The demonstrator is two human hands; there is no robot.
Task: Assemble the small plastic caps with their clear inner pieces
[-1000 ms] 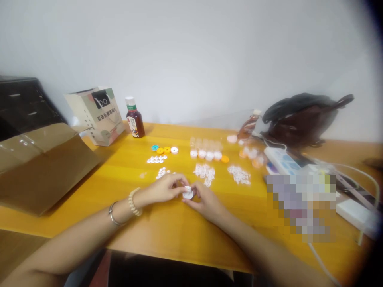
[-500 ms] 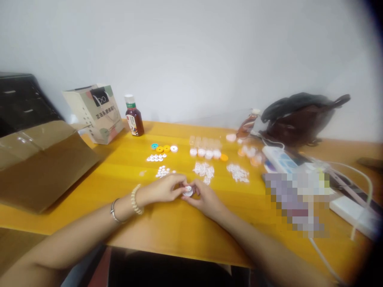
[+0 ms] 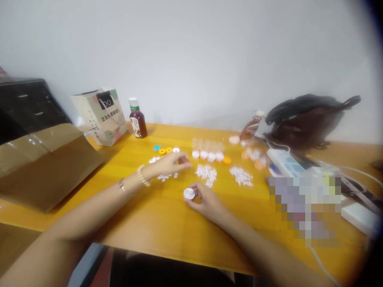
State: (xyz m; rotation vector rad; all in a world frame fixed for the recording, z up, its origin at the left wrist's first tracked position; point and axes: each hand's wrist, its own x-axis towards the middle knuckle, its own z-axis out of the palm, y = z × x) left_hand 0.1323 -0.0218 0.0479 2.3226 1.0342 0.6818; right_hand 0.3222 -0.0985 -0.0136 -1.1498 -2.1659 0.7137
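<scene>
Between the thumb and fingers of my right hand [image 3: 208, 201] is a round white cap [image 3: 189, 193], held just above the table with its inner side up. My left hand [image 3: 175, 163] is over the middle of the table, fingers loosely bent and apart, with nothing visible in it. It partly covers small white round pieces [image 3: 164, 177]. Beyond it lie a blue cap [image 3: 157, 148], two yellow caps [image 3: 162, 151] and a white cap [image 3: 176, 150]. To its right stands a row of clear containers with white caps [image 3: 211, 156]. Nearer are two piles of small white pieces [image 3: 206, 173].
At left are an open cardboard box [image 3: 50, 167], a paper bag [image 3: 110, 115] and a dark red bottle [image 3: 138, 123]. On the right lie a second bottle [image 3: 251, 126], a dark bag [image 3: 305, 121], a power strip [image 3: 284, 162], cables and a blurred-out patch. A wall rises behind the table [image 3: 155, 235].
My left hand has let go of the white cap and moved up and away over the table. My right hand keeps the cap in nearly the same place. The view has shifted slightly.
</scene>
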